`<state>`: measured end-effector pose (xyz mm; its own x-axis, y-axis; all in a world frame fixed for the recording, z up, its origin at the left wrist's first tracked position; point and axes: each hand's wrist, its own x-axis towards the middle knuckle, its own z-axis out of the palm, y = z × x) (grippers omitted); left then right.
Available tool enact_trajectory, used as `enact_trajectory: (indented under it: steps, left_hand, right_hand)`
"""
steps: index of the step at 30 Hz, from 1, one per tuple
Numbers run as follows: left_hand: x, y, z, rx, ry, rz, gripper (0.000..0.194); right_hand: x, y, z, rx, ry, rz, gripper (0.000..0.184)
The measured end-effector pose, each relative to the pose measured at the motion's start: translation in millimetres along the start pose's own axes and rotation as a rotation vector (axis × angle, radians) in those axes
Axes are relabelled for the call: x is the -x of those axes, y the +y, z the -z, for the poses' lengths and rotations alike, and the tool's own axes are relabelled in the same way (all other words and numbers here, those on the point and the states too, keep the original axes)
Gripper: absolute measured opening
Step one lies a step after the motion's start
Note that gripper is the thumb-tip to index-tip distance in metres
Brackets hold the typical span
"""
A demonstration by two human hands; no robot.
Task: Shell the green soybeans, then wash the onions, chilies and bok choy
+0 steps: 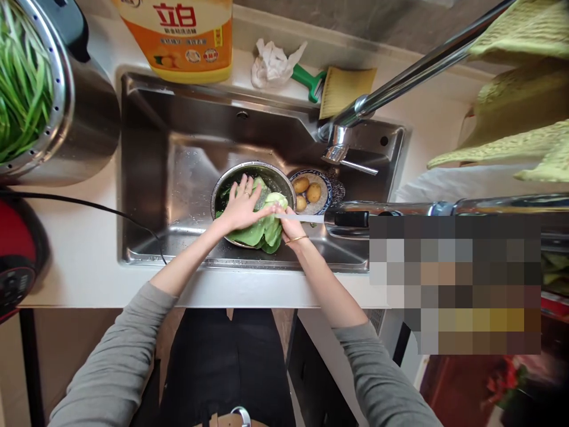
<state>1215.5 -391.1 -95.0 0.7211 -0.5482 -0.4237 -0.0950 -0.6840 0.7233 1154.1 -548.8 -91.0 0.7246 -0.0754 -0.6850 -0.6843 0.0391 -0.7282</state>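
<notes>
A head of leafy greens point(267, 228) with a pale stem end is under the water stream point(304, 218) from the faucet spout point(344, 218). My right hand point(291, 222) grips it near the stem, its fingers partly hidden. Spread fingers of my left hand point(242, 204) lie over the leaves, the thumb reaching toward my right fingertips. Beneath both hands a round metal bowl point(219, 188) stands in the sink, holding more wet green leaves. Some leaves overhang the bowl's front rim.
A patterned plate point(328, 198) with potatoes point(313, 192) is beside the bowl in the steel sink point(191, 166). Behind stand a detergent bottle point(182, 41), crumpled tissue point(273, 64), a green-handled tool point(306, 82) and a yellow sponge cloth point(347, 89). A pot point(89, 124) of greens and a cord point(102, 207) are left.
</notes>
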Motion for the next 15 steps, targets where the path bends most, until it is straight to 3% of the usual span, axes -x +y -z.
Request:
enact_trajectory:
  steps: [4, 8, 15]
  left_hand:
    - [10.9, -8.9, 6.4, 0.218, -0.205, -0.037, 0.101]
    - [17.6, -27.3, 13.4, 0.336, -0.251, -0.083, 0.095]
    - [26.1, -21.9, 2.9, 0.397, -0.114, 0.004, 0.069]
  right_hand:
    - [3.6, 0.2, -10.0, -0.141, -0.065, -0.04, 0.048]
    - [6.2, -8.1, -2.1, -0.088, -0.192, -0.119, 0.047]
    - [-1.9, -23.5, -5.3, 0.011, -0.254, -0.126, 0.05]
